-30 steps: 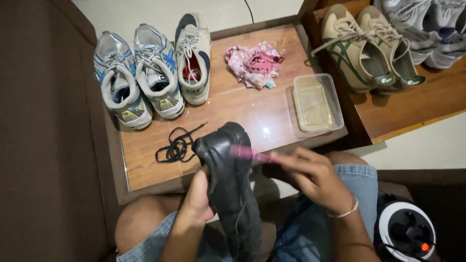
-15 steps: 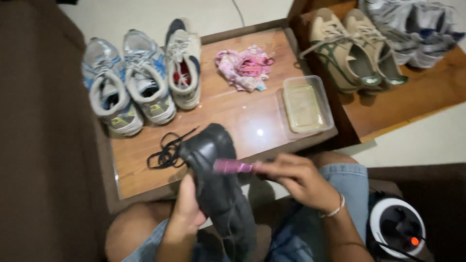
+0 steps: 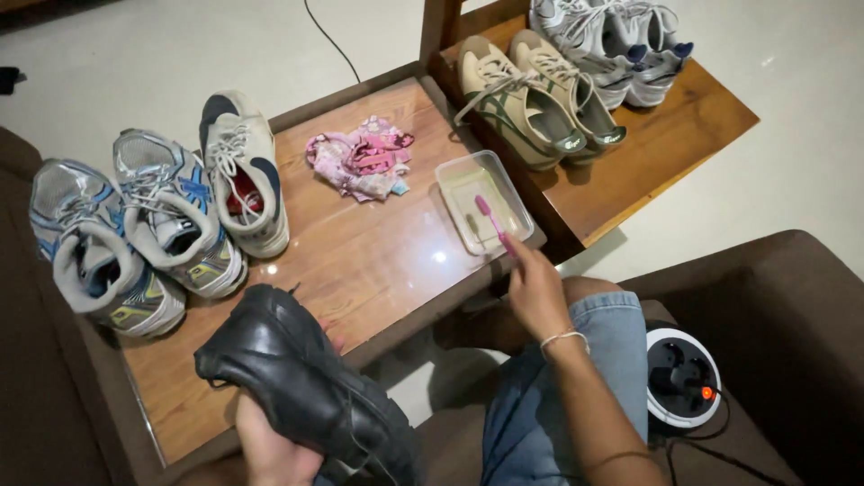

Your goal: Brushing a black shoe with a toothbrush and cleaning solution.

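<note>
The left hand (image 3: 270, 450) is mostly hidden under the black shoe (image 3: 306, 387), and the picture's bottom edge cuts it off. The shoe's heel end runs off that edge too. The brush (image 3: 493, 221) tip sits inside the tub (image 3: 481, 202), too small to see clearly. Beyond the tub, the grey shoes (image 3: 612, 45) are cut by the top edge.
</note>
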